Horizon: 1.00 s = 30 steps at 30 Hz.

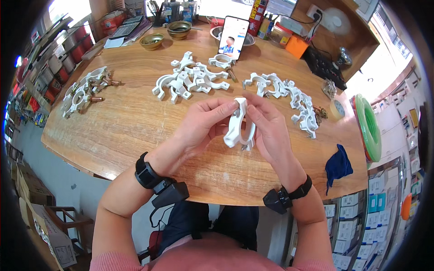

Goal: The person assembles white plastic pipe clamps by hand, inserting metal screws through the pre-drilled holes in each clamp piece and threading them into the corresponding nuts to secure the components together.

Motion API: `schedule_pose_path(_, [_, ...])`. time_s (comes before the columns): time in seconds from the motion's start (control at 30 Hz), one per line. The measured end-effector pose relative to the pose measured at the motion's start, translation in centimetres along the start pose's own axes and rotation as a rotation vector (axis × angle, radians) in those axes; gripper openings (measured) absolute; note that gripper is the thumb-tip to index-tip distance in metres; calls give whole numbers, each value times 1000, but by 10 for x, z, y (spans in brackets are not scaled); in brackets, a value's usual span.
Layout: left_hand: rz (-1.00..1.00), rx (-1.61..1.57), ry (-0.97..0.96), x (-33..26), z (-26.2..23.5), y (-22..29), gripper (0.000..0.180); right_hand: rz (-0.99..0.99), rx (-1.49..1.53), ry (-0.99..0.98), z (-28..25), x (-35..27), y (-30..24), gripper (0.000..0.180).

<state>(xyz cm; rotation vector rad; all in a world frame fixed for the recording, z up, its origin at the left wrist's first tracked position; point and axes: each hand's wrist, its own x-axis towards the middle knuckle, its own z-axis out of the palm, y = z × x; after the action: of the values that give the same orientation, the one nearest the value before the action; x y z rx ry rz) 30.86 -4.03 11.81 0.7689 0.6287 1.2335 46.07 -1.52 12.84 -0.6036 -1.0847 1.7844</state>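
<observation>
Between my two hands, above the table's near middle, is a white plastic pipe clamp (233, 128), a ring with bolted lugs. My left hand (205, 119) grips its left side, the thumb at a small metal screw by the upper lug. On the other side my right hand (270, 126) holds it with thumb and fingers at the top. A second metal screw shows at its lower lug. Beyond my hands lies a pile of loose white clamp halves (192, 79). To the right runs a row of joined white clamps (289, 95) with screws in them.
More clamps with copper-coloured anchor bolts (83, 90) lie at the left. A phone (233, 38) stands upright at the back near brass bowls (152, 41). Tape (337, 109), a green coil (367, 126) and a dark blue pouch (339, 166) sit along the right edge of the wooden table (135, 140).
</observation>
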Motion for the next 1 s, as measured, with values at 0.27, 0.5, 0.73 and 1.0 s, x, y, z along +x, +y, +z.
schedule_pose_path(0.27, [122,138,124,8,-9,6,23,-175,-1136,-22,-41,14,-32,18])
schedule_pose_path(0.5, [-52,65,73,4,-13,4,22,-327,-1732,-134,-64,23,3,12])
schedule_pose_path(0.73, [-101,31,141,7,-5,-4,19,-220,-1729,-40,-52,11,-13,13])
schedule_pose_path(1.0, [-108,98,75,8,-9,-6,23,-669,-1150,-174,-7,-6,-20,16])
